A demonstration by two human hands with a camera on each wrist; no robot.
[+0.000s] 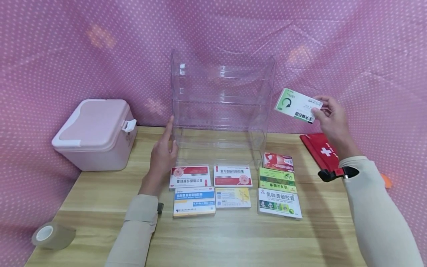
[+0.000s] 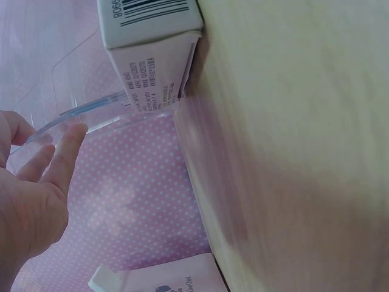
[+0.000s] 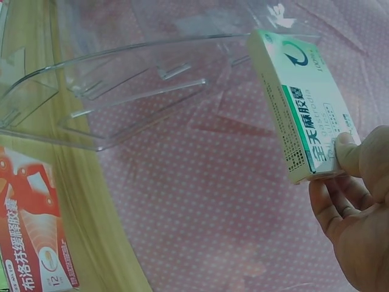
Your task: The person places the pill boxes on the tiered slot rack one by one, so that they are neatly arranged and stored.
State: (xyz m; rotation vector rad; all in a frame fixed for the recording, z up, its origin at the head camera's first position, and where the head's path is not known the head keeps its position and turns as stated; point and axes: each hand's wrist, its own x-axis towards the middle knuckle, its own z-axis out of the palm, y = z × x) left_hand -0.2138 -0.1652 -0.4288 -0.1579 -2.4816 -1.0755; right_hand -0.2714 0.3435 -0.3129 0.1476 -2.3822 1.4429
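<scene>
At your far left, the tape (image 1: 53,236) lies on its side on the table (image 1: 240,239), and the pink chest (image 1: 95,126) stands beyond it; only your head camera shows the tape. Your left hand (image 1: 162,155) is at the left side of the clear rack (image 1: 221,100). The left wrist view adds what the head view half hides: the panel's edge runs between your thumb and fingers. It also shows the barcode end of a box near that panel.

In front of the rack lie two red-white boxes (image 1: 190,177), with a blue-white box (image 1: 194,202) and a yellow-white box (image 1: 232,198) nearer you. Right of them, a red box (image 1: 278,161), a lime box (image 1: 277,180) and a white-green box (image 1: 279,203) form a column. Your right wrist camera shows the red box's front turned so its large white characters and a "12" read clearly.

The green box (image 1: 295,105) is in the air, right of the rack and apart from it, its right end pinched by your right hand (image 1: 335,120), thumb on the printed face. That face fades from green to white, with a dark curved arrow, "100%" and bold characters. Only the right wrist view shows its long narrow side, finely printed. The red pouch (image 1: 321,152), with its white cross, lies partly behind your right forearm.
</scene>
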